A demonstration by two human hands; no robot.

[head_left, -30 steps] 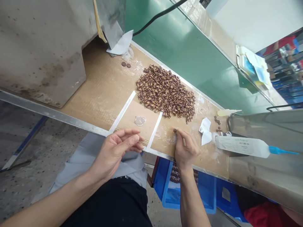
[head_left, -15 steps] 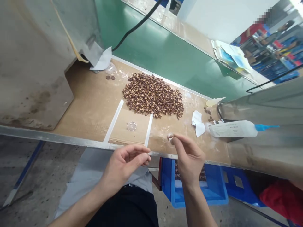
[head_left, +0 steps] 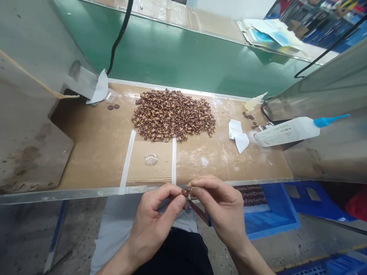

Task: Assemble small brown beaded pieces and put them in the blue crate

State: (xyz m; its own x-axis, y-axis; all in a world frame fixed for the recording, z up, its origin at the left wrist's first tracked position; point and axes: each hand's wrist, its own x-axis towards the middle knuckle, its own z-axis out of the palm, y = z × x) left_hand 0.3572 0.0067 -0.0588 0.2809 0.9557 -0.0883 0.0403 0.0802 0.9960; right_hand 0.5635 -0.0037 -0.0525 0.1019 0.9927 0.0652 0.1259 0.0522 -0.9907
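My left hand [head_left: 155,225] and my right hand [head_left: 222,208] meet just past the front edge of the cardboard-covered bench [head_left: 94,152]. Their fingertips pinch together on a thin dark brown strip [head_left: 199,212], which hangs down and to the right. A tiny gold-and-brown bead [head_left: 190,190] sits in my right fingertips against the strip's upper end. Fingers hide most of the join. Behind my hands lies a large heap of brown-and-gold beaded pieces [head_left: 172,116].
A small round transparent dish [head_left: 151,159] lies between white tape strips [head_left: 127,162]. Right of it are crumpled white tissue [head_left: 238,135] and a glue bottle with a blue nozzle [head_left: 286,131]. A blue crate [head_left: 271,210] holding beaded strips stands below the bench.
My hands have come together at the bench edge, with the bead lifted from the board to the dark strip. The view has swung, so the bench now lies level across the picture.
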